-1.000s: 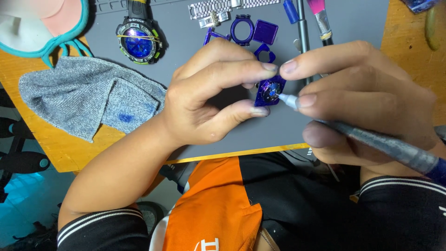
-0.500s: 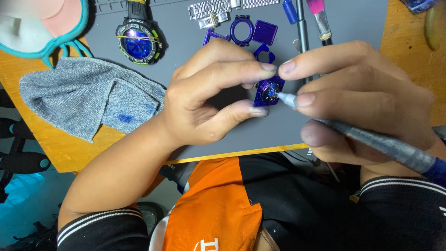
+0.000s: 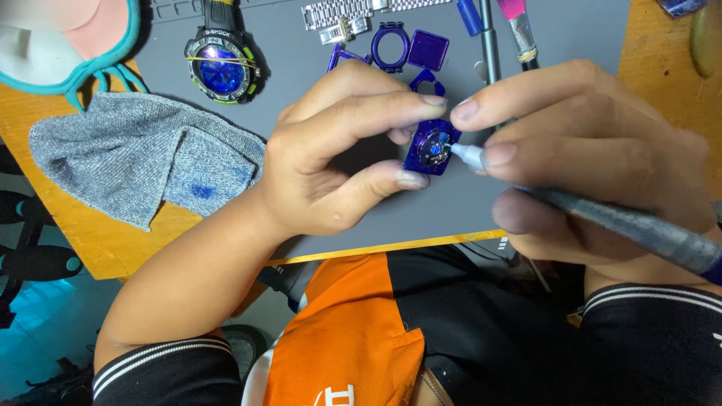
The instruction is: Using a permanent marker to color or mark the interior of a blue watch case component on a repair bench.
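I see my left hand (image 3: 331, 162) pinching a small square translucent blue plastic watch module (image 3: 431, 147) between thumb and forefinger, just above the grey rubber work mat (image 3: 301, 68) on the orange wooden counter (image 3: 68, 225). That grip is closed on the module's two opposite edges; its round metal centre faces up.

My right hand (image 3: 594, 158) has its grip closed around a grey pen-shaped tool (image 3: 602, 214), whose pale tip touches the module's centre.

Handling judgement: the module looks light, rigid and brittle, with smooth edges that could slip. I hold it by the outer frame only and keep pressure off the centre.

Beyond the hands lie loose blue plastic frame pieces (image 3: 410, 49), a black round wristwatch with a blue dial (image 3: 220, 64) and a steel link bracelet (image 3: 338, 15). A grey knitted cloth with a blue stain (image 3: 128, 162) lies to the left.
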